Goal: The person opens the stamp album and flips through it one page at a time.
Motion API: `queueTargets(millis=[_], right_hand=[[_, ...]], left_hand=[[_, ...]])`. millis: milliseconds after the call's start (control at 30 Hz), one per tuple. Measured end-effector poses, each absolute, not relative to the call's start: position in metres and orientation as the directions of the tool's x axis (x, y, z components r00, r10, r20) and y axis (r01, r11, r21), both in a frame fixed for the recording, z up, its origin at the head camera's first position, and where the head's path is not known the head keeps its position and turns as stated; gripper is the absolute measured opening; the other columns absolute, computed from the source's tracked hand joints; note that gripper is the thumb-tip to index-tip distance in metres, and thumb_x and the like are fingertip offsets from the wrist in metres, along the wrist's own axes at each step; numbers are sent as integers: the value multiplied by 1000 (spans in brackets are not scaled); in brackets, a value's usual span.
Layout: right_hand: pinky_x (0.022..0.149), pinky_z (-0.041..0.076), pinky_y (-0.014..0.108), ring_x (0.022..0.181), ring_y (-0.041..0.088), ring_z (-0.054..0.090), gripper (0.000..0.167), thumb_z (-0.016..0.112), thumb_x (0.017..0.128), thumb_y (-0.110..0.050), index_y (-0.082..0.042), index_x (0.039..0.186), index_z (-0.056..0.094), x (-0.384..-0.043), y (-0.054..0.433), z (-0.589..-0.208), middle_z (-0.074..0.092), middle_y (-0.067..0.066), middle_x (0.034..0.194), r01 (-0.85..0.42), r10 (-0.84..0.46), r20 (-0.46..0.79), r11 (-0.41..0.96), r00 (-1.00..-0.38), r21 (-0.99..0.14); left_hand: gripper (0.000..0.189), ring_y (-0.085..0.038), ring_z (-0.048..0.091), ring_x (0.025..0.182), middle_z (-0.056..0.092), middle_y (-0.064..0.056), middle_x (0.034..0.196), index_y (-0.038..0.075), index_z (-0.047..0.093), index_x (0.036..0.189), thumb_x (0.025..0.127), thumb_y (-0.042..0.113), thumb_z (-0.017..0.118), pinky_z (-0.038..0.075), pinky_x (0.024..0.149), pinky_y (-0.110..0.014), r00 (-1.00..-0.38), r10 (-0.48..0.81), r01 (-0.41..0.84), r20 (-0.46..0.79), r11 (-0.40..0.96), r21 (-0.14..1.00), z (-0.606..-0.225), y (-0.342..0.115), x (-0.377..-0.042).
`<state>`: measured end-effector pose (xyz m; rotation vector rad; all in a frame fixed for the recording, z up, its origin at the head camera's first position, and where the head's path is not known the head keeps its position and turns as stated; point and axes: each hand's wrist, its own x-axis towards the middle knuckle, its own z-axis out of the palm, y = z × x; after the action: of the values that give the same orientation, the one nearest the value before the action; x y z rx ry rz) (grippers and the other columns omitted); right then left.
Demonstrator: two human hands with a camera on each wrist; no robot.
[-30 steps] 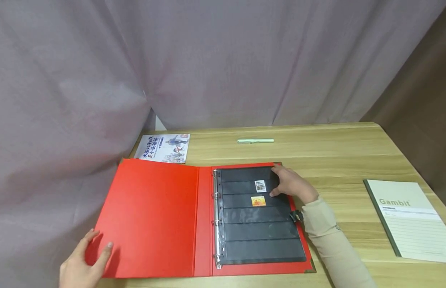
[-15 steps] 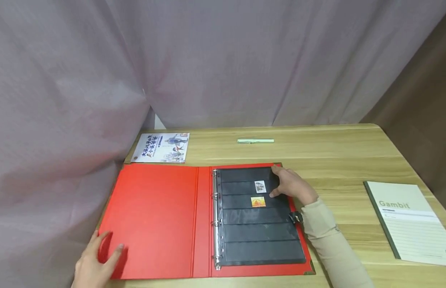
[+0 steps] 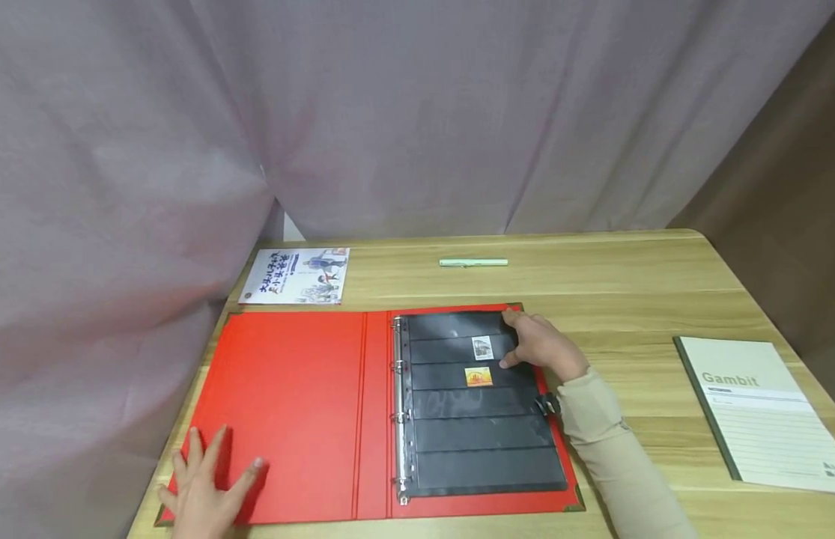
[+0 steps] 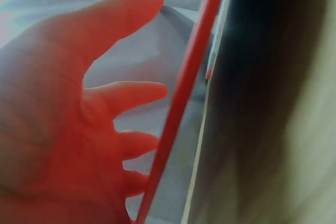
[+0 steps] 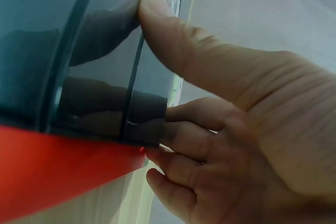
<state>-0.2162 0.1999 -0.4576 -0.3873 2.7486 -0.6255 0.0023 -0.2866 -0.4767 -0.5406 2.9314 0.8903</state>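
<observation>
Go gently, to keep the red binder (image 3: 289,404) flat, near on the tabletop (image 3: 626,284), the left hand (image 3: 207,490) spread wide at its left side, the right hand (image 3: 544,346) touching its black page (image 3: 484,434), pinching or not I can't tell.

a: binder (image 3: 289,412)?
b: bright red. pocket page (image 3: 487,471), black.
a: upper stamp (image 3: 481,347)?
b: grey on white. lower stamp (image 3: 478,376), yellow and orange.
a: pen (image 3: 473,263)?
b: pale green. sleeve (image 3: 612,449), beige. tabletop (image 3: 592,277), yellowish wood grain. curtain (image 3: 404,120), greyish mauve.
</observation>
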Motion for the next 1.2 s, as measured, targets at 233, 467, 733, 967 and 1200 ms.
queueTargets(millis=[233,467,733,967,1200], right_hand=[[108,40,56,130,44,49,90,93,71,-16,13,143,46,-215,197,-455,51,30,143,-221,-342,-216,870,-914,-441],[109,39,56,133,47,46,85,92,73,-14,14,141,48,-213,193,-454,47,31,146,-225,-345,-226,875,-911,-429],[98,48,53,112,40,60,78,92,72,-14,14,134,55,-210,192,-451,62,28,129,-248,-348,-197,881,-917,-404],[88,53,51,94,35,64,64,92,70,-7,12,124,63,-207,188,-449,70,23,110,-258,-324,-112,884,-939,-391],[82,54,51,86,34,62,47,84,73,3,11,116,67,-203,184,-447,70,24,102,-252,-284,-25,885,-959,-393]], left_hand=[[98,-64,-13,141,-5,-37,160,2,29,156,85,52,76,-12,97,-85,-927,-276,-373,-254,763,528,-477,-266,-5],[101,-63,-10,142,-1,-34,162,4,30,157,83,53,78,-12,95,-87,-941,-191,-320,-280,771,551,-479,-239,-11],[95,-67,1,141,11,-34,162,6,40,155,82,51,80,-2,91,-91,-964,-105,-231,-243,781,581,-477,-215,-12],[94,-67,4,140,17,-31,161,8,45,153,78,48,84,0,91,-90,-963,-88,-222,-255,795,565,-471,-194,-18],[90,-67,10,140,24,-31,160,10,48,151,76,43,86,4,92,-90,-971,-47,-171,-236,826,537,-466,-178,-21]])
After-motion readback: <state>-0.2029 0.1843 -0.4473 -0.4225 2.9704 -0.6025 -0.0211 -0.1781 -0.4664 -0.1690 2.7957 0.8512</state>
